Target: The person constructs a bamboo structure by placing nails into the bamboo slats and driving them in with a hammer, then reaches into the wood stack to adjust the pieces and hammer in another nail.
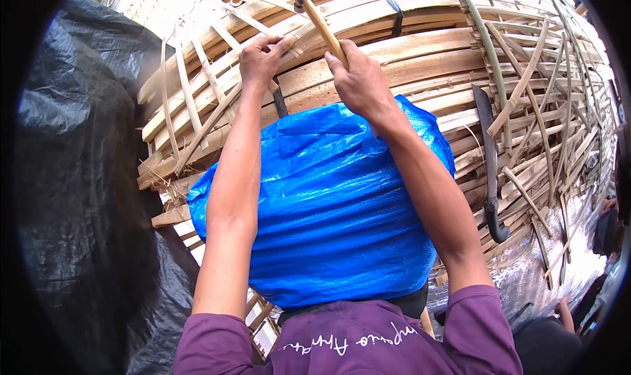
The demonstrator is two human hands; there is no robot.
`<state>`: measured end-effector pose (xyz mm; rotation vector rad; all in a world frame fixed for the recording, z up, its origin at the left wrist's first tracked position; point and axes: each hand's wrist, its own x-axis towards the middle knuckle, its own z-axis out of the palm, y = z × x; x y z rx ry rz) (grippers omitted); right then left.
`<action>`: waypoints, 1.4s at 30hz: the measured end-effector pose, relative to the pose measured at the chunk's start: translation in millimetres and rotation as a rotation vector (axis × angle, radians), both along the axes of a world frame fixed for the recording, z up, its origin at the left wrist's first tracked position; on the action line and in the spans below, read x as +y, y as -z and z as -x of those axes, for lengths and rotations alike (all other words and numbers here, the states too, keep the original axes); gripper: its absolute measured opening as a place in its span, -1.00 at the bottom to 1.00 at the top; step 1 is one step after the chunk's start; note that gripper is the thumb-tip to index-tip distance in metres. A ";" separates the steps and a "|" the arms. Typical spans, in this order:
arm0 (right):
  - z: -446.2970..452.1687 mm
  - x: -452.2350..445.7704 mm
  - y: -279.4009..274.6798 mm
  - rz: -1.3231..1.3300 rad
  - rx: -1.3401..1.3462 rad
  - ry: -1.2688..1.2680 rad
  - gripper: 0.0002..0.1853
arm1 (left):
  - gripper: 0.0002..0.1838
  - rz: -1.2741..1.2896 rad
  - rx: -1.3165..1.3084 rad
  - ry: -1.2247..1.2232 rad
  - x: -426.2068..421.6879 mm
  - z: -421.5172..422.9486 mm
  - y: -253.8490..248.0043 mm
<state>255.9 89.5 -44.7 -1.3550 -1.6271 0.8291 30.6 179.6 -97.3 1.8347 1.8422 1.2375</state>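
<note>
My right hand (pixel 358 79) is wrapped around the wooden handle of a hammer (pixel 324 32). The dark metal head points up and away from me, raised over the bamboo. To the left, my left hand (pixel 261 61) is closed in a pinch, its fingertips against a pale bamboo strip (pixel 297 46) that lies across the long split slats (pixel 424 45). Whatever sits between those fingertips is too small to make out. A blue tarp sheet (pixel 328 224) covers my lap, beneath both forearms.
A machete (pixel 485 132) with a dark hooked handle lies on the slats at right. Loose thin bamboo strips (pixel 529 79) criss-cross beyond it. A black plastic sheet (pixel 72 178) hangs at left. Another person's hand (pixel 565 312) shows at lower right, near silvery sheeting (pixel 453 289).
</note>
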 end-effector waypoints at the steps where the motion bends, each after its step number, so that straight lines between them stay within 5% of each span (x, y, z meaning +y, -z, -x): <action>1: -0.2 -0.5 -0.4 -0.006 0.010 -0.003 -0.68 | -0.61 -0.001 0.005 0.003 1.8 2.0 1.9; 9: -6.3 -0.3 -5.7 0.047 0.043 0.010 -0.65 | -0.69 0.007 -0.315 0.128 8.3 2.6 3.0; 21: -6.3 -1.7 -8.1 0.045 0.057 -0.002 -0.66 | -0.77 0.075 -0.463 0.133 6.5 13.2 -12.5; 42: -3.9 -1.3 -4.9 0.043 0.029 -0.030 -0.66 | -0.79 -0.027 -0.440 0.176 2.6 -3.9 -7.5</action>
